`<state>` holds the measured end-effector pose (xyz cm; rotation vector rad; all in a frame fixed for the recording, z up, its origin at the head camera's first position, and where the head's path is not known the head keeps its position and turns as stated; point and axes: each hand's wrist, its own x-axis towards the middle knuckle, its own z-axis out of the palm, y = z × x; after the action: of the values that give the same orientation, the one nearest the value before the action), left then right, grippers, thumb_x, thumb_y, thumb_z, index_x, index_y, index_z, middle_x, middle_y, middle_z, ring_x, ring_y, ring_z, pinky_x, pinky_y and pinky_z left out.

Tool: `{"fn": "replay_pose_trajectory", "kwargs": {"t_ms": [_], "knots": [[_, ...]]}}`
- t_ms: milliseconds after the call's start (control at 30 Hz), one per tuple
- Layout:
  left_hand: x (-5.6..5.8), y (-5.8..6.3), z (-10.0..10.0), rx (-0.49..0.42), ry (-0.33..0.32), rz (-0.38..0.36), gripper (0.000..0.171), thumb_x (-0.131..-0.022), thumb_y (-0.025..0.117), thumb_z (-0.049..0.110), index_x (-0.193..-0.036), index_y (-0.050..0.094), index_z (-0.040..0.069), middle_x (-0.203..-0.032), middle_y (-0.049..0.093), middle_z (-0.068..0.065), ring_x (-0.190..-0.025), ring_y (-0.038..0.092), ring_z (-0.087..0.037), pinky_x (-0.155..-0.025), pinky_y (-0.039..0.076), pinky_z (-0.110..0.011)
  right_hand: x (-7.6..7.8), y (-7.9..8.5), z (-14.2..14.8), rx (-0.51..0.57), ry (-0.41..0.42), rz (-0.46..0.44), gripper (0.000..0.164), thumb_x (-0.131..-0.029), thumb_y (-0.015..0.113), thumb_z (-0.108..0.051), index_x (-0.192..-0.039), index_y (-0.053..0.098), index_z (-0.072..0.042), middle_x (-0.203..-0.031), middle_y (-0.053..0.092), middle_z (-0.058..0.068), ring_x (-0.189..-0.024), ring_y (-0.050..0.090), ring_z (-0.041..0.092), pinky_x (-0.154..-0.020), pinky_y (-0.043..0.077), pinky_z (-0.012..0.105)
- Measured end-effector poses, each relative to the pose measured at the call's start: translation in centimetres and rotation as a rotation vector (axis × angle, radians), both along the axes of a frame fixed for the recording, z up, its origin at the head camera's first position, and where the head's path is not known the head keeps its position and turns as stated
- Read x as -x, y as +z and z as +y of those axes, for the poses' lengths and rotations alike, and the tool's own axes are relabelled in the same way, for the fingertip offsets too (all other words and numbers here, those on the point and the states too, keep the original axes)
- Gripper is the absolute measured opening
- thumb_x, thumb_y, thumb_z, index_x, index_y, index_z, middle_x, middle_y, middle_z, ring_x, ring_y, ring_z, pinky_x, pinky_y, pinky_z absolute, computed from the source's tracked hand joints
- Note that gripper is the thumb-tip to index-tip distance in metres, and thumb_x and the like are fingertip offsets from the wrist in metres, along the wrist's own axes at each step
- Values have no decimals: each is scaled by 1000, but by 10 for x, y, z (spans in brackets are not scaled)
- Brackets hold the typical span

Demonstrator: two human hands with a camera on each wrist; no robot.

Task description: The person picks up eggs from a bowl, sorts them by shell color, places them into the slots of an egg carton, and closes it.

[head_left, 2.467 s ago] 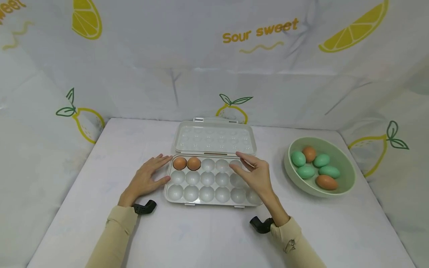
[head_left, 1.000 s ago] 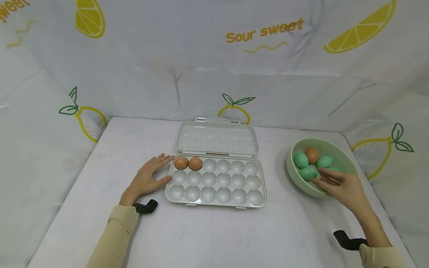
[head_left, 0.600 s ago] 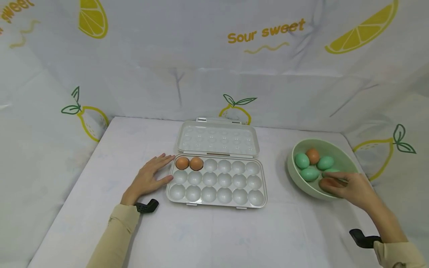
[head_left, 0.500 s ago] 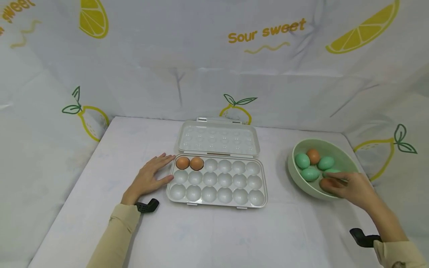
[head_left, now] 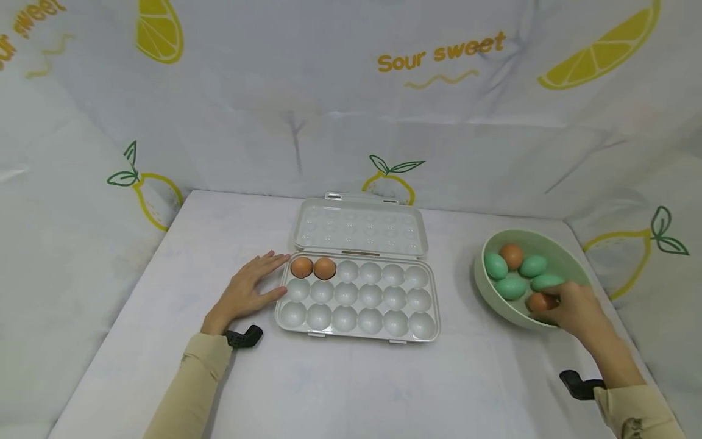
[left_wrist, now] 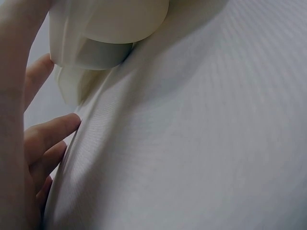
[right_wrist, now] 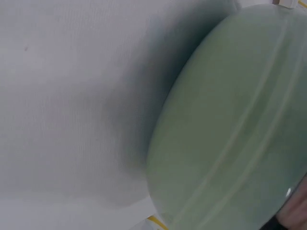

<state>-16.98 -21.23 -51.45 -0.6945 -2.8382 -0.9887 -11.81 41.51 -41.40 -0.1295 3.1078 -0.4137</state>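
Note:
My right hand (head_left: 578, 314) reaches into the green bowl (head_left: 490, 299) and pinches a brown egg (head_left: 540, 303) between thumb and fingers, near the bowl's front right side. Several green eggs (head_left: 511, 288) and another brown egg (head_left: 512, 256) lie in that bowl. My left hand (head_left: 247, 291) rests on the table with thumb and index fingertip at the left edge of the pale egg tray (head_left: 356, 332). Two brown eggs (head_left: 325, 268) occupy the first two cups of its back row. In the right wrist view the bowl's outer wall (right_wrist: 216, 129) hides most of the hand.
The tray's lid (head_left: 359, 225) lies open behind it, towards the back edge of the table. White tablecloth (head_left: 340, 390) stretches in front of the tray and between tray and bowl. A lemon-print curtain (head_left: 274, 140) hangs behind and at both sides.
My right hand has gone from above the tray to the bowl on the right and taken hold of a brown egg. My left hand has stayed at the tray's edge.

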Motion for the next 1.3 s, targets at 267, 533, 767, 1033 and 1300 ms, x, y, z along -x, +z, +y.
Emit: {"fn": "replay_pose_trajectory", "kwargs": {"t_ms": [267,533,767,1033,1300], "knots": [[0,1,2,12,-4,2,72,-89,74,39,-153,49,20,-157,52,-8,-150,41,-38,-129,26,-58,0,-5,-1,20,-27,22,49,-62,94,-11,-100,75,11,-92,70,36,-80,65,52,-67,54,62],[0,1,2,12,0,-5,72,-89,74,39,-154,48,20,-157,51,-9,-150,41,-38,-128,26,-58,-2,-5,-3,26,-40,33,49,-64,93,-13,-102,74,11,-94,70,37,-81,64,55,-67,53,63],[0,2,1,13,1,2,72,-88,74,39,-153,49,21,-156,53,-8,-150,41,-38,-128,27,-58,-3,-7,-5,45,-13,99,47,-65,94,-12,-102,76,9,-96,71,36,-85,64,60,-69,54,64],[-1,0,0,15,1,17,72,-89,74,39,-153,49,21,-156,53,-8,-150,42,-37,-128,27,-57,0,-11,-14,84,1,204,46,-65,92,-6,-101,74,14,-88,73,34,-75,67,52,-60,54,48],[0,0,0,15,0,16,72,-89,74,39,-154,48,21,-156,53,-6,-150,42,-37,-129,26,-57,3,-13,-30,238,-70,376,49,-63,94,-3,-104,74,13,-94,73,34,-79,38,-32,-61,35,-4]]}}
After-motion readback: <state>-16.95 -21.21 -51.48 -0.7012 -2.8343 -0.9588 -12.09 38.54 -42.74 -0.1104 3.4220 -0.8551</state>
